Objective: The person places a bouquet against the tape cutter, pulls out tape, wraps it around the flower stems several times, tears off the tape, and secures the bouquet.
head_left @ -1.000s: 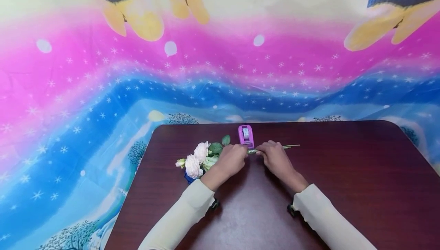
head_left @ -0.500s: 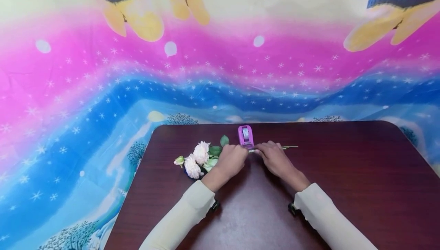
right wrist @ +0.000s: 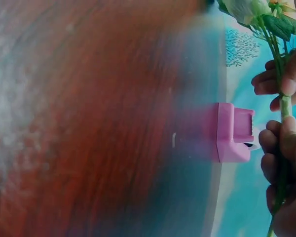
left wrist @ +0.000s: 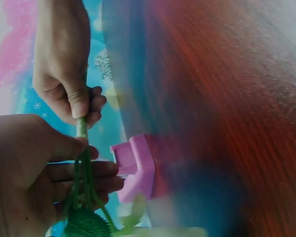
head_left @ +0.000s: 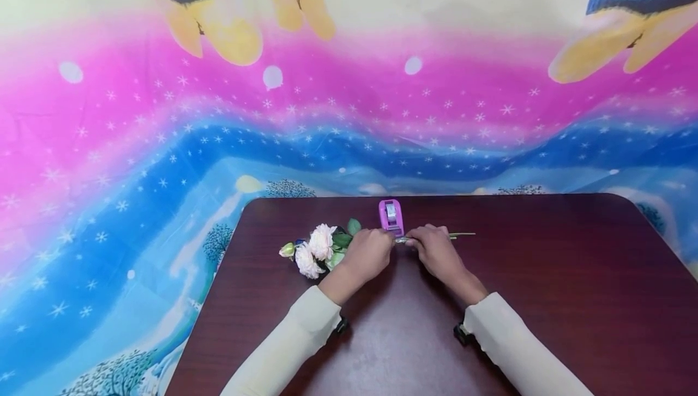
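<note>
Pale pink roses (head_left: 320,241) with green leaves and a bit of blue lie to the left of my left hand (head_left: 368,254). My left hand pinches their bundled stems (left wrist: 84,173) between thumb and fingers, just below the leaves. My right hand (head_left: 438,257) grips the same stems farther down, thumb along them. Between the two hands a short, pale, shiny wrapped section (right wrist: 285,106) of the stems shows. Beyond the right hand the thin stem ends (head_left: 463,234) stick out to the right. Most of the stems inside both hands are hidden.
A pink tape dispenser (head_left: 391,217) with a roll in it stands just behind the hands, near the far edge of the dark red-brown table (head_left: 545,275). Behind the table hangs a colourful printed cloth (head_left: 349,99).
The flower bundle has rolled about its stems: the blue bit, earlier below the pink roses, now shows above them. Both hands keep nearly the same place and still hold the stems.
</note>
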Tool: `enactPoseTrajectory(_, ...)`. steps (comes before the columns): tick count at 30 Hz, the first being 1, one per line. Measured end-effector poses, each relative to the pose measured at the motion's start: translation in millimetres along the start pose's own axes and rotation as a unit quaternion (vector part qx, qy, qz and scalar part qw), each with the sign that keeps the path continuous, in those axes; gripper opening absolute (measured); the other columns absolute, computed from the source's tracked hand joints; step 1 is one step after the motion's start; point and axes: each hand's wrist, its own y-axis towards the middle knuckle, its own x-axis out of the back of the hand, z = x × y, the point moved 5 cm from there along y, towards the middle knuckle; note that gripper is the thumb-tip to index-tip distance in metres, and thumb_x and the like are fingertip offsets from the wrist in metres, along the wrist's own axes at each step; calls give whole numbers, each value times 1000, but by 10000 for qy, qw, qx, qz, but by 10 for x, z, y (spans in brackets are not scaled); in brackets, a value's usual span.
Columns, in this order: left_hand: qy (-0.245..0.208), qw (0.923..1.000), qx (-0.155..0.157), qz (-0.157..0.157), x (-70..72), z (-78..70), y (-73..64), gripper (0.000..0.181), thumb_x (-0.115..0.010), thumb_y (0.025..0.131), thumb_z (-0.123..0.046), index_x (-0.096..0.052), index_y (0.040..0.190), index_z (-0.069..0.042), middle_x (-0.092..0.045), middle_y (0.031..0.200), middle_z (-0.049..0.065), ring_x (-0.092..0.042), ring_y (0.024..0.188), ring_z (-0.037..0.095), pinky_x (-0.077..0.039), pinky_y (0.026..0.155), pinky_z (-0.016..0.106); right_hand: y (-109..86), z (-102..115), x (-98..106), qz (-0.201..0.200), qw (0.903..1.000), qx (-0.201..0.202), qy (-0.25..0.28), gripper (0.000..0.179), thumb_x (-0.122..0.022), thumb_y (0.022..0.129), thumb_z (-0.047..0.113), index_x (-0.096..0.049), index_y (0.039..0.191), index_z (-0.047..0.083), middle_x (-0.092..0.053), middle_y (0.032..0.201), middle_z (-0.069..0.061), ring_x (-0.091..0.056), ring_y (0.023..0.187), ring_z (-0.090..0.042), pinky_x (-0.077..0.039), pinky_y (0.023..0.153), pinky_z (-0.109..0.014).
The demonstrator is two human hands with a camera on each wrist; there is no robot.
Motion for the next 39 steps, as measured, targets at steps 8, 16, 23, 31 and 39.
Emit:
enactPoseTrajectory(8,-448,9979,131,453,-19,28,16,17,-73,84,-5,-63,74,-15,-72,80,0,-70,71,19,-55,59,34,-27,11,-21,-331,9992,203,54,10,-73,93,14,-78,99,8,-78,89,-4,-63,80,-20,-32,76,-37)
enactPoseTrajectory(16,-542,9974,416,246,-42,90,21,25,-75,84,-7,-60,67,-17,-70,72,-2,-69,67,19,-52,57,34,-20,10,-77,201,9995,-157,179,15,-66,99,19,-75,108,11,-77,97,-2,-63,85,-19,-32,81,-38)
enactPoseTrajectory(23,-390,9985,338,180,-68,101,13,20,-73,87,-6,-65,71,-16,-72,75,-2,-69,69,19,-55,63,34,-14,-12,-107,647,9976,-191,-125,17,-61,103,20,-72,113,12,-75,97,-1,-67,89,-19,-37,77,-36)
enactPoseTrajectory(31,-200,9995,239,20,-65,83,11,15,-71,87,-5,-70,77,-17,-72,78,-3,-69,73,19,-54,68,34,-5,-7,-105,351,9985,143,-404,10,-64,101,16,-73,104,10,-70,84,0,-63,77,-16,-38,67,-32)
enactPoseTrajectory(39,-398,9978,403,343,-73,104,41,11,-72,87,-8,-69,80,-14,-71,80,-1,-69,70,19,-55,59,33,-5,6,-86,-93,9976,376,-570,8,-65,99,6,-73,101,10,-67,79,-2,-58,76,-18,-29,71,-32)
